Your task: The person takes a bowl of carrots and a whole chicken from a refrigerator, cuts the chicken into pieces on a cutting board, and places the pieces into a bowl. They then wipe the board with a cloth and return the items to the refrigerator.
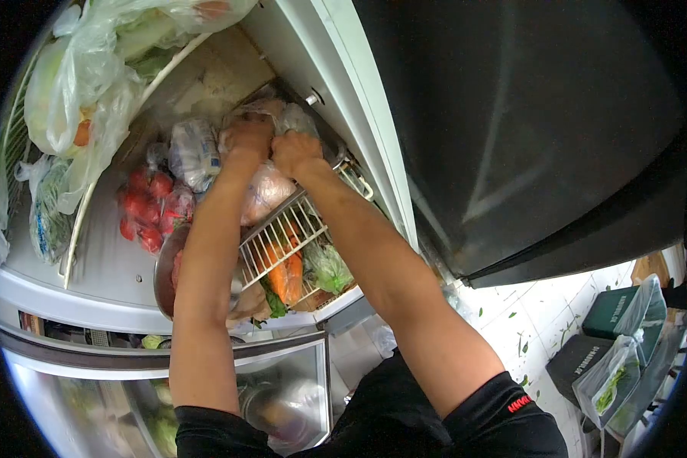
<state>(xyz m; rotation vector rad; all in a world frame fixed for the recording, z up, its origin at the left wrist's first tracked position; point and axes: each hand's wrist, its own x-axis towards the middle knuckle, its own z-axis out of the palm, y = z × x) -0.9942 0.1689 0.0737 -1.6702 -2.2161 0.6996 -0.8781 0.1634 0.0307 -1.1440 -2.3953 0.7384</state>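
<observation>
Looking down in the head view, we find a clear plastic bag (298, 118) directly under and just beyond our fingers, in the far right corner of the open refrigerator compartment (91, 301), close to its side wall (305, 53). Our left hand (248, 136) touches the film on one side, and our right hand (298, 151) touches it just beside, toward the wall, so neither is clearly nearer. We see the fingers of both hands curled inward, the right ones drawn in like a loose fist, but the fingertips are hidden; we cannot tell how far they close or whether they pinch the film.

The bag looks thin, glossy and crumpled, and we make out no definite long axis in it. Between our wrists and forearms, toward the front edge, a rounded pale-pink bundle (269, 191) shows under plastic; we cannot tell whether it belongs to the same bag. A white-and-blue packet (195, 156) sits just left of our left wrist, with bagged tomatoes (141, 206) farther left. Nearer the front edge, we see a metal bowl (162, 275) partly behind our left forearm, and carrots (286, 278) behind the bars of a wire rack (273, 218).
</observation>
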